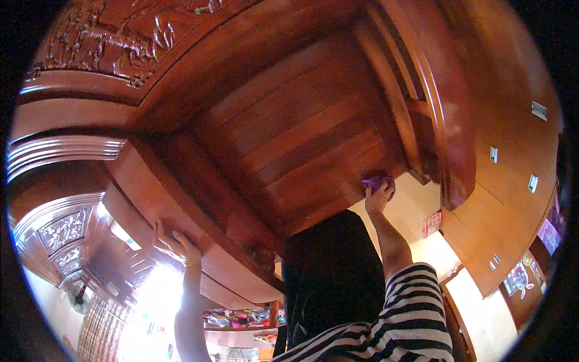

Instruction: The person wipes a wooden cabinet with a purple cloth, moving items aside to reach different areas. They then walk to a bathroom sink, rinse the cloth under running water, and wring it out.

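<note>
My right hand [381,195] is closed on a crumpled purple cloth [372,182], which rests against a reddish-brown wooden plank panel [307,122] near its lower right edge. At the left, my left hand [175,244] lies with its fingers spread on a broad wooden rail [149,190] of the same furniture and holds nothing. A striped sleeve covers the upper part of my right arm. Dark clothing shows between my arms.
Carved wooden panels [131,45] are at the upper left. A curved wooden edge [457,135] and lighter brown cabinet doors [493,217] stand at the right. Several colourful items [239,318] sit low behind the furniture. A fan [79,297] and bright light are at the lower left.
</note>
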`<control>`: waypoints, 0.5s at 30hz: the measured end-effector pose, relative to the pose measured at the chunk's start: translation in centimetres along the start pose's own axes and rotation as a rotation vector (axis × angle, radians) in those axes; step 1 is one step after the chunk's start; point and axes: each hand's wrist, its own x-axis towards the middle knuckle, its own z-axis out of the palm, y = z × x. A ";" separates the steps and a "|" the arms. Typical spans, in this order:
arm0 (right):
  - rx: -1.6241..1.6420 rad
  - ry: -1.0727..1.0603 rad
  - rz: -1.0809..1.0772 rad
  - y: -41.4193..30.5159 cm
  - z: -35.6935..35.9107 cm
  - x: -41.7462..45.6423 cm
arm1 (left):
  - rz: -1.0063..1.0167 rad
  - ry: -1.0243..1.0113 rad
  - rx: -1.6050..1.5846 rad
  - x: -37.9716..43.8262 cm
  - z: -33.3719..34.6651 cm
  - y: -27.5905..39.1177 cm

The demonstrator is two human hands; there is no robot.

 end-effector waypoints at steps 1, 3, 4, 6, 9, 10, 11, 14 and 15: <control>-0.007 0.042 0.120 -1.4 0.8 0.3 | -0.002 -0.002 -0.004 0.1 0.1 0.0; -0.037 0.046 0.243 -6.3 1.7 3.3 | -0.017 -0.007 0.016 0.0 -0.2 0.3; -0.058 0.170 0.030 -8.4 2.6 6.2 | -0.005 -0.005 -0.012 0.3 -0.3 0.7; -0.097 0.191 -0.172 -15.4 4.0 12.3 | -0.009 0.001 -0.019 0.5 0.1 0.6; 0.269 0.107 -0.464 -26.7 3.6 20.6 | -0.015 0.017 -0.043 0.4 0.5 0.5; 0.195 0.051 -0.571 -29.7 3.5 21.3 | -0.014 0.026 -0.050 0.5 0.3 0.6; 0.116 0.002 -0.678 -31.3 3.5 21.6 | -0.013 0.037 -0.064 0.5 0.4 0.7; 0.095 -0.025 -0.874 -29.6 3.5 17.6 | 0.004 0.013 -0.045 0.4 0.4 0.4; 0.117 -0.064 -0.926 -27.3 3.0 15.4 | 0.002 0.011 -0.036 0.5 0.5 0.3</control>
